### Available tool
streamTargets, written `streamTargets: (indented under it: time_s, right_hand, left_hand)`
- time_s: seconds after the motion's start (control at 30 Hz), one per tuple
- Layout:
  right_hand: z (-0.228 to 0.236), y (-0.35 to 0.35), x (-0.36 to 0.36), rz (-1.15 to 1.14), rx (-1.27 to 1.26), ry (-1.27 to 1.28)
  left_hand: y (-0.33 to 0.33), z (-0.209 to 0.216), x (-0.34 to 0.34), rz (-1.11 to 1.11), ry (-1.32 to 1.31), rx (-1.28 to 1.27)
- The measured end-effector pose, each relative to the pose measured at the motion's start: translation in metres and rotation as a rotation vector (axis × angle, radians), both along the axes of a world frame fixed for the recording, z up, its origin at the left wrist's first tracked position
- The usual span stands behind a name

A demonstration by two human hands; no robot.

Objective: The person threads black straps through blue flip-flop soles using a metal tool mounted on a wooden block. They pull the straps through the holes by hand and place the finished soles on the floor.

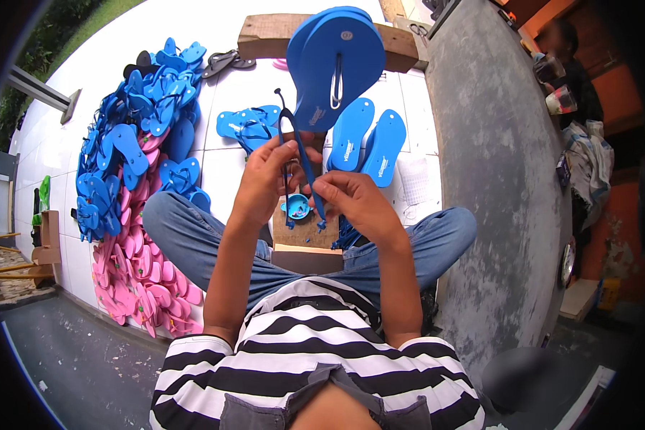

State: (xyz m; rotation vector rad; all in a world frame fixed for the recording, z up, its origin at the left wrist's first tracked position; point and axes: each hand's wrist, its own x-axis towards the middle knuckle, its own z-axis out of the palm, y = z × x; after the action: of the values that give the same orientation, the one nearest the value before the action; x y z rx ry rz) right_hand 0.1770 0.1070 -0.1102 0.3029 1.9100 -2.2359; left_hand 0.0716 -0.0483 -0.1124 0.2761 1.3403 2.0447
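Observation:
A dark blue Y-shaped flip-flop strap [308,172] hangs between my hands, its toe post pointing up and its two ends hanging down. My left hand [264,175] is closed on it near the fork. The fingers of my right hand [358,199] pinch its right arm lower down. Just beyond, blue flip-flop soles [337,50] stand tilted against a wooden beam [265,37], with a looped metal wire [337,86] showing on the front sole. Below the strap, a small blue bowl [306,208] with small bits sits on a wooden board [312,236] between my legs.
Two loose blue soles [383,147] lie right of the beam's front. Left of it rests a strapped blue pair [247,125]. A long heap of blue flip-flops [129,147] and pink ones [140,276] covers the left floor. A grey ledge [494,143] and another person [577,79] are right.

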Motion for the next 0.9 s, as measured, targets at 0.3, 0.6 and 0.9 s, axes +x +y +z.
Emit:
streamTargets:
  time_s: [0.3, 0.6, 0.9]
  right_hand:
    - [0.021, -0.031, -0.009, -0.548, 0.452, 0.519]
    - [0.038, -0.013, -0.019, -0.716, 0.06, 0.634]
    - [0.044, -0.014, -0.03, -0.735, 0.296, 0.619]
  left_hand:
    - [0.019, -0.023, 0.059, -0.026, 0.463, -0.098]
    - [0.019, 0.008, 0.025, -0.011, 0.898, -0.122]
    - [0.022, 0.078, -0.038, 0.359, 1.241, -0.265]
